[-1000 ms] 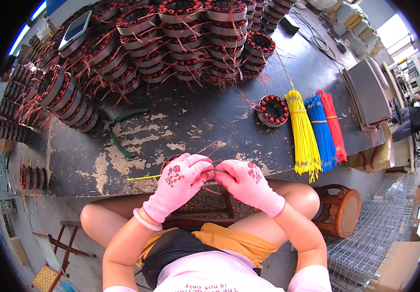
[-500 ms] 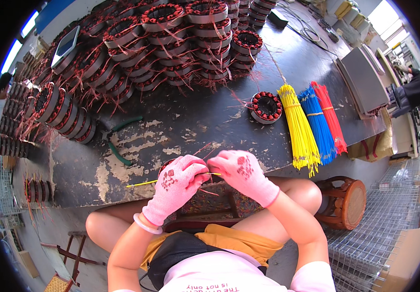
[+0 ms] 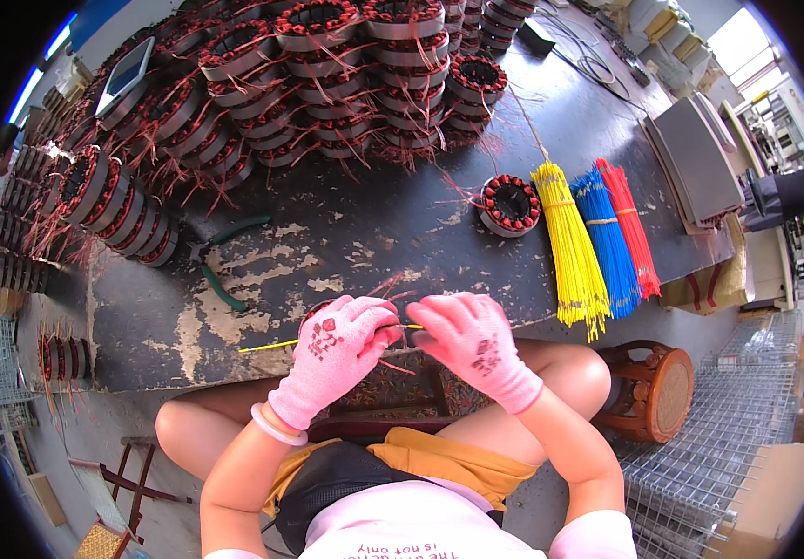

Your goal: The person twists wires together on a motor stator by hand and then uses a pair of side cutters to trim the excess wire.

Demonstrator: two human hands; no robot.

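Observation:
My left hand [image 3: 341, 347], in a pink knit glove, is closed with thumb and fingers pinched on a thin yellow wire [image 3: 269, 347]. One length of the wire sticks out to the left of that hand. Its other end shows between the two hands, at the fingertips of my right hand [image 3: 476, 347], gloved alike and also closed in a pinch. Fine reddish winding leads [image 3: 385, 287] stand up behind the fingers. They seem to come from a stator mostly hidden under my left hand, at the table's front edge.
A single stator [image 3: 510, 206] sits beside bundles of yellow [image 3: 573, 247], blue [image 3: 608, 233] and red wires [image 3: 632, 224]. Green-handled pliers [image 3: 220, 265] lie on the worn dark table [image 3: 355, 219]. Stacked stators [image 3: 318, 70] fill the back left. A wooden stool [image 3: 655, 391] stands right of my knee.
My right hand has turned a little at the wrist, its fingers shifting slightly down and right by the wire end. My left hand keeps its pinch almost unchanged.

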